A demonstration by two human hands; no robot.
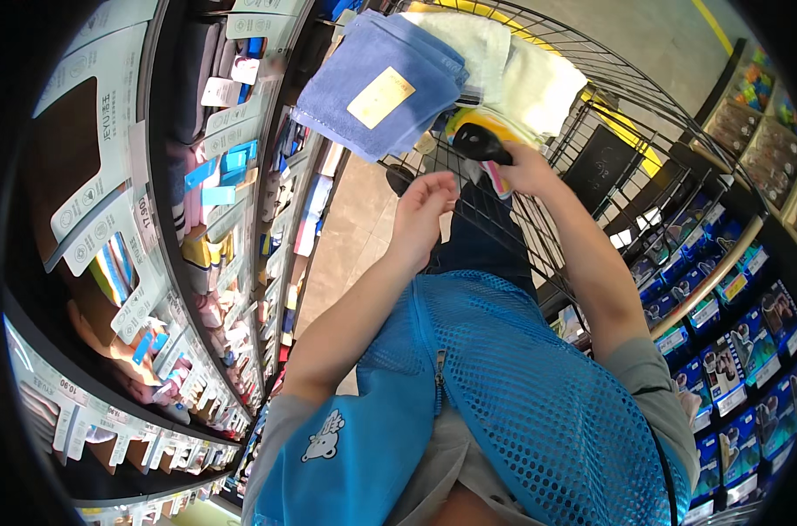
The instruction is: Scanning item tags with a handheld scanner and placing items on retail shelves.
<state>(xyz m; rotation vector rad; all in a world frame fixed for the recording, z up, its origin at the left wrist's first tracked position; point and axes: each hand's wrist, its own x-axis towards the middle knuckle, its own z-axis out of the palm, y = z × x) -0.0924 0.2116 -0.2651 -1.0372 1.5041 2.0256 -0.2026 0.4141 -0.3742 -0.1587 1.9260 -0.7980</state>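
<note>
My right hand (528,172) grips a black hand-held object (480,143) with a rounded head and a narrow handle; its exact kind is unclear. Left of it, my left hand (426,209) hovers with loosely curled fingers and nothing visible in them. Beyond both hands, a folded blue towel (332,108) with a yellowish paper label (381,97) lies on a wire shopping cart (536,246). Pale towels (536,85) lie beside it, brightly sunlit. Partly behind the black object is a yellow, colourfully marked item (497,125).
Shelves (254,204) of packed textiles with price tags run along my left. To my right, racks hold several blue packages (733,368). A dark panel (599,164) sits at the cart's right side. Tiled floor (346,230) shows between cart and shelves.
</note>
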